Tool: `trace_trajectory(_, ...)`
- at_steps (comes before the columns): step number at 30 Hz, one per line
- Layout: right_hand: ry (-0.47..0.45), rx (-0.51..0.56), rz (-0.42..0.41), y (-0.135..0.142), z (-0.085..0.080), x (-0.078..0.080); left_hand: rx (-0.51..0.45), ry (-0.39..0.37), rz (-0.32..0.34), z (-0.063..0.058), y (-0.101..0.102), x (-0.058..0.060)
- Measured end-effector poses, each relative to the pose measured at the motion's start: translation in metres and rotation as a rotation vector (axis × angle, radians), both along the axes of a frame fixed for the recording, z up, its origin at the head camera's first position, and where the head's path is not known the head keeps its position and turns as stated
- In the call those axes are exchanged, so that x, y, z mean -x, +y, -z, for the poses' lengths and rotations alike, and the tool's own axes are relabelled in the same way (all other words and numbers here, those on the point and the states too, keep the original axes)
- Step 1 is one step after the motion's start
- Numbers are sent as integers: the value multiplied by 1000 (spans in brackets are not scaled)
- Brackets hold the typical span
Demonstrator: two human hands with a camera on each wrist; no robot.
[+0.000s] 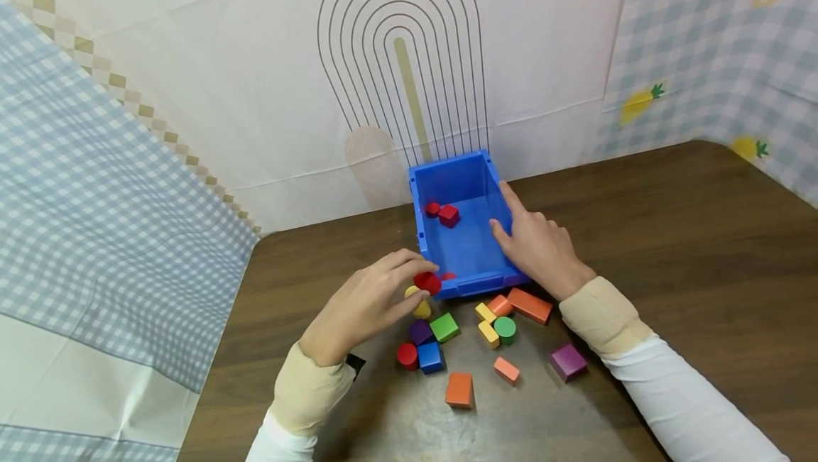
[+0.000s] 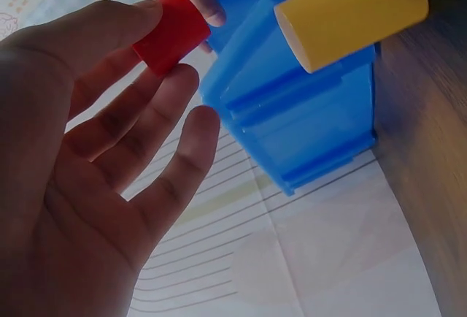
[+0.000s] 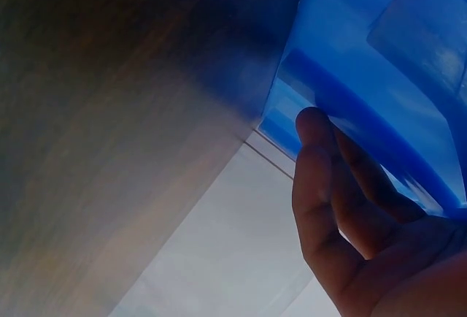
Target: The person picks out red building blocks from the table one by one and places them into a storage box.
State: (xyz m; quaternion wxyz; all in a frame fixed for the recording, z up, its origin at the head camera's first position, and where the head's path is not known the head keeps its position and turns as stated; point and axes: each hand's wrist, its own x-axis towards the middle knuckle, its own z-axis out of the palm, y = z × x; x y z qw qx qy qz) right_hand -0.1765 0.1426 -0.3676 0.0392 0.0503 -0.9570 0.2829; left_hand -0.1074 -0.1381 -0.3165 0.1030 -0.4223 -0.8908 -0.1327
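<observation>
My left hand pinches a red cylinder between thumb and fingertips, over the near left corner of the blue bin. The remaining fingers spread loosely in the left wrist view. On the bin's right wall, my right hand holds the rim, thumb on the inner side and fingers along the outside. Inside the bin lie a red cube and a small red round block at the far left. Another red piece shows partly behind the near wall. A yellow cylinder stands just below my left hand.
Several loose blocks lie before the bin: green, blue, red cylinder, green cylinder, long orange, orange and purple. Patterned cloth hangs behind the wooden table.
</observation>
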Motion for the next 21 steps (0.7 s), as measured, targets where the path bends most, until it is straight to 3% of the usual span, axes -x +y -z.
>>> trace_trajectory(11, -9, 9, -5, 3, 2, 0, -47, 24, 49, 1, 18, 12)
trace_trajectory(21, 7, 3, -15, 2, 2, 1, -57, 26, 35, 5, 27, 22)
